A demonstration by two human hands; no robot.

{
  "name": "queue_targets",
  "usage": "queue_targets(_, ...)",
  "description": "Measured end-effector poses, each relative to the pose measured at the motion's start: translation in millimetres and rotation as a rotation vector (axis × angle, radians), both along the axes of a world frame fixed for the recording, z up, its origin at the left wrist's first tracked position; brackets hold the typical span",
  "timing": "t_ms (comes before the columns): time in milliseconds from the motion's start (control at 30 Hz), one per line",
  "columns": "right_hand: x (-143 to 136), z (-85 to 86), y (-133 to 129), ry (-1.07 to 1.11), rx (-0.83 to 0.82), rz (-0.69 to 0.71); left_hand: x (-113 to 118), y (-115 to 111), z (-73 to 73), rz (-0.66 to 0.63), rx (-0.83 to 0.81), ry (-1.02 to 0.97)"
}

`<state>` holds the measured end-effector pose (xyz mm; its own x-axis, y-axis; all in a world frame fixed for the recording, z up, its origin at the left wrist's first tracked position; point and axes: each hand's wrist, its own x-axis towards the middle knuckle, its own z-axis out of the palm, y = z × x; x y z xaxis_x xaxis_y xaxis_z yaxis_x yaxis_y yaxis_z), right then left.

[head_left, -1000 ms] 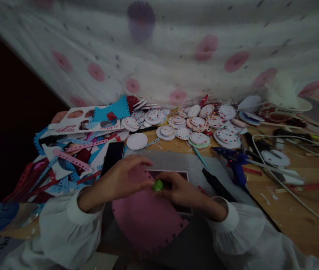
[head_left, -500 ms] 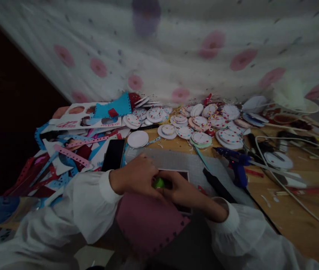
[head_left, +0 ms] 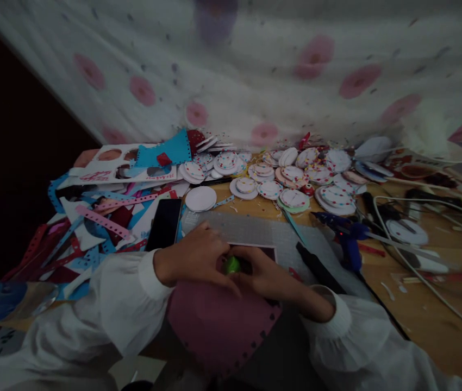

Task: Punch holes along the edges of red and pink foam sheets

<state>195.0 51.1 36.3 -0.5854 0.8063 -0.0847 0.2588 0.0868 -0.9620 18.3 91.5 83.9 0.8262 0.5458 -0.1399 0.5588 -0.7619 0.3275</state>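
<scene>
A pink sheet of paper or card (head_left: 223, 326), curved and with a row of holes along its lower edge, hangs toward me below both hands. My left hand (head_left: 194, 258) is closed on its upper end, the thumb laid across it. From the other side, my right hand (head_left: 269, 274) has its fingers curled in at the same end. Between the two hands shows a small shiny green round thing (head_left: 231, 265). The fingertips partly cover it, and how it joins the pink piece is hidden. Under the hands lies a dark rectangle with a pale border (head_left: 275, 255).
Beyond my hands lie a phone (head_left: 164, 224), a white disc (head_left: 200, 199) and several bead-trimmed round stacks (head_left: 335, 200). Coloured paper offcuts (head_left: 104, 222) heap up at left. On the right are a blue glue gun (head_left: 349, 239), a black-handled tool (head_left: 316, 269) and a looping white cable (head_left: 404, 266).
The hands keep nearly the same hold. The pink piece has tilted slightly, its right corner shifting right and up, and more of the green thing shows. The view has shifted a little.
</scene>
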Motion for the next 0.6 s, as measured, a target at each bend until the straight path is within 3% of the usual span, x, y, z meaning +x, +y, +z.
queue_targets(267,4.5,5.1,2.6,0.088,-0.119,-0.001,-26.9,0.0,17.4,0.119,-0.306,0.043)
queue_targets(433,4.2,12.8,4.2,0.167,-0.225,-0.088,-35.1,-11.4,26.3,0.164,-0.498,-0.076)
queue_targets(600,3.5,8.2,5.3,0.18,-0.279,-0.049,-40.5,-28.3,30.4,0.141,-0.564,-0.196)
